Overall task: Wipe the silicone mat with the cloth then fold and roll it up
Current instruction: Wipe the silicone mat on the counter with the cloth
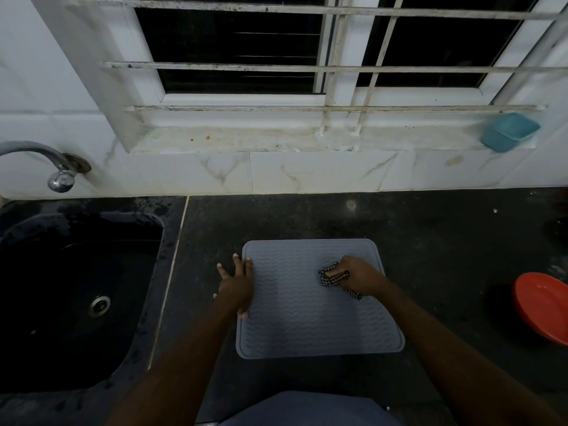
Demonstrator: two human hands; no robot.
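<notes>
From the head camera, the grey silicone mat [307, 318] lies flat and unfolded on the dark tabletop [430, 235], just to the right of the black sink [76, 287] and squarely in front of the person; the left hand [235, 287] rests on the mat's left edge with its fingers straight and spread, half on the mat and half on the tabletop, most likely to pin the limp sheet so it does not slide under the rubbing; the right hand [358, 275] has its fingers curled round a bunched checked cloth [330, 278] and presses it onto the ribbed surface in the far right part of the mat (bunching gives a firmer pad to push with than a loose rag would); the two hands are well apart, one at each side; by the look of it the wiping step is in hand, with folding and rolling not yet begun; a red bowl [544, 305] sits at the right of the tabletop, clear of the mat, and a teal container [508, 130] stands on the window ledge above.
</notes>
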